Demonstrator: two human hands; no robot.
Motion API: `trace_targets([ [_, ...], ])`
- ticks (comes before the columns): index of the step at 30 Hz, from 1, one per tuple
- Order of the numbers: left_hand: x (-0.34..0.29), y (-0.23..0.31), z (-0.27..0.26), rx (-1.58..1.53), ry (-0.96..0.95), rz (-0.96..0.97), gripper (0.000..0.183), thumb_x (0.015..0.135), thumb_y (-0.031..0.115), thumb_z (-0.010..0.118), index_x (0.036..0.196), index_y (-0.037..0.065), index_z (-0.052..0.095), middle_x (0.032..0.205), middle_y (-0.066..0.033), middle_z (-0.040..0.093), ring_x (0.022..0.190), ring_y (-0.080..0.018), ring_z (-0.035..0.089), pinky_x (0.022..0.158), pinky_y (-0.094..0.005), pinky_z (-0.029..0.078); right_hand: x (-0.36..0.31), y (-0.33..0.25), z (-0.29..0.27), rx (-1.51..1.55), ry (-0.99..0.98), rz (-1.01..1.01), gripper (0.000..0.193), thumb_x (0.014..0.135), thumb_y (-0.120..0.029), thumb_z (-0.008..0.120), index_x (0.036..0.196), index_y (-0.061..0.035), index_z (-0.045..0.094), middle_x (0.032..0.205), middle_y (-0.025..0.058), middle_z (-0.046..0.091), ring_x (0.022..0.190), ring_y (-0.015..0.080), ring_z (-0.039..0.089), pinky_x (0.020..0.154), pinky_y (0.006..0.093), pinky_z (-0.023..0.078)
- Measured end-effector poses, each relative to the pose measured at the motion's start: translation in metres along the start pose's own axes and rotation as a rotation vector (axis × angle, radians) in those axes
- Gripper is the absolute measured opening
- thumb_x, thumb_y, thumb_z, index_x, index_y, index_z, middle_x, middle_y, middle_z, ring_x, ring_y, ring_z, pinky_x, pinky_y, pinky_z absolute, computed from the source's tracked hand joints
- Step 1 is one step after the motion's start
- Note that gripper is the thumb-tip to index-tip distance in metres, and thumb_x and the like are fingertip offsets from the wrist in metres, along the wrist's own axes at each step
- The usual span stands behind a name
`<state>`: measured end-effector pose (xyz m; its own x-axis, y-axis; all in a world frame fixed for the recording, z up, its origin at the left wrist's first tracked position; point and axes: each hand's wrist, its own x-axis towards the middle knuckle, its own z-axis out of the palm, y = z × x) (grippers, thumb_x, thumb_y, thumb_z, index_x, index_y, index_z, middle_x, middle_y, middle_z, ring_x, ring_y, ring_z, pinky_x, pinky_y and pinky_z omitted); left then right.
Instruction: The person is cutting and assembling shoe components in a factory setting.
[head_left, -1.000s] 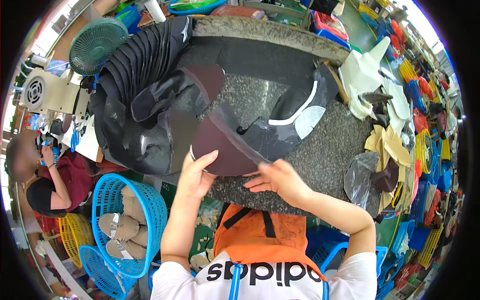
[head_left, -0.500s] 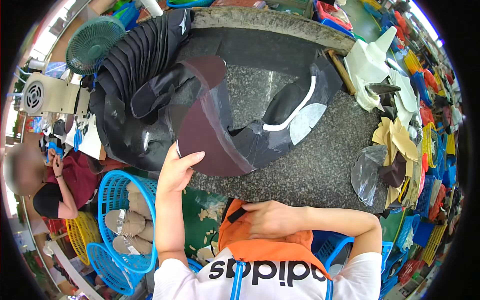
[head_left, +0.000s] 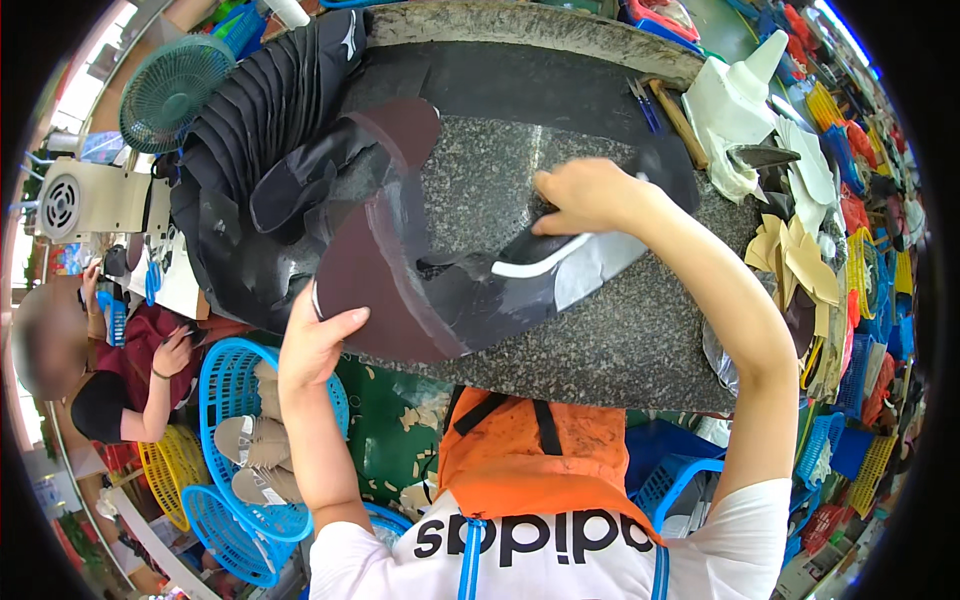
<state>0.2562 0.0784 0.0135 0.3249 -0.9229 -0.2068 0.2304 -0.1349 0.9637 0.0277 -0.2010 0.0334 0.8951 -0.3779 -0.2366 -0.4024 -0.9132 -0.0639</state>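
Observation:
A flat black shoe upper with dark maroon ends (head_left: 390,280), a white curved stripe and a pale patch lies across the speckled stone work surface (head_left: 490,185). My left hand (head_left: 312,345) grips its near left edge, the thumb on top of the maroon part and the fingers hidden underneath. Over the far right part of the upper is my right hand (head_left: 590,197). Its thumb and forefinger are apart, with nothing visible between them; whether they touch the upper I cannot tell. Behind it, the upper's right end is partly covered by my hand and wrist and looks blurred.
A row of stacked black uppers (head_left: 265,100) stands at the back left, near a green fan (head_left: 175,92). A wooden-handled tool (head_left: 680,125), small pliers (head_left: 642,105) and a white spouted container (head_left: 735,100) are at the back right. Blue baskets (head_left: 215,400) with shoes are lower left. A co-worker sits at far left.
My right hand has risen from the orange apron at my lap to above the right part of the upper. My left hand and the upper have shifted slightly left.

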Motion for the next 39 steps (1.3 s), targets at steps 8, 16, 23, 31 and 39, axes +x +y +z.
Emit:
trace_targets([
  [8,-0.017,-0.009,0.112,1.244,-0.042,0.902,0.064,0.069,0.016,0.079,0.129,0.008,0.059,0.128,-0.0129,0.057,0.121,-0.0341,0.052,0.101,-0.0484,0.042,-0.047,0.005,0.038,0.212,0.023,-0.164,0.022,0.081,-0.027,0.071,0.081,-0.0052,0.066,0.091,0.0132,0.063,0.089,0.0362,0.065,0.077,0.0477,0.050],
  [16,0.004,-0.085,0.191,1.328,-0.283,1.050,0.042,0.078,0.009,0.060,0.117,-0.006,0.062,0.129,-0.0208,0.055,0.116,-0.0338,0.054,0.098,-0.0433,0.046,-0.062,0.009,0.042,0.236,-0.049,-0.028,0.018,0.089,-0.020,0.062,0.092,-0.0027,0.059,0.089,0.0161,0.064,0.087,0.0360,0.065,0.074,0.0468,0.050],
  [23,-0.010,-0.078,0.191,1.306,-0.363,0.939,0.030,0.080,0.009,0.061,0.106,-0.005,0.061,0.134,-0.0244,0.051,0.116,-0.0348,0.053,0.096,-0.0430,0.045,-0.083,-0.013,0.015,0.553,0.144,-0.037,0.015,0.091,-0.017,0.057,0.090,-0.0024,0.053,0.072,0.0170,0.063,0.072,0.0403,0.061,0.065,0.0473,0.047],
  [31,-0.011,-0.084,0.200,1.318,-0.364,0.904,0.026,0.080,0.010,0.061,0.103,-0.002,0.057,0.134,-0.0293,0.051,0.123,-0.0368,0.048,0.092,-0.0458,0.042,-0.108,-0.019,0.007,0.394,0.057,0.072,0.032,0.081,-0.029,0.071,0.099,-0.0030,0.066,0.080,0.0136,0.064,0.080,0.0354,0.064,0.071,0.0443,0.050],
  [39,-0.014,-0.093,0.199,1.296,-0.348,0.817,0.025,0.082,0.015,0.058,0.102,-0.001,0.061,0.115,-0.0225,0.060,0.112,-0.0326,0.054,0.096,-0.0487,0.040,-0.159,-0.065,0.059,0.259,0.419,-0.091,0.032,0.077,-0.014,0.061,0.104,0.0021,0.066,0.109,0.0169,0.067,0.099,0.0316,0.067,0.086,0.0393,0.056],
])
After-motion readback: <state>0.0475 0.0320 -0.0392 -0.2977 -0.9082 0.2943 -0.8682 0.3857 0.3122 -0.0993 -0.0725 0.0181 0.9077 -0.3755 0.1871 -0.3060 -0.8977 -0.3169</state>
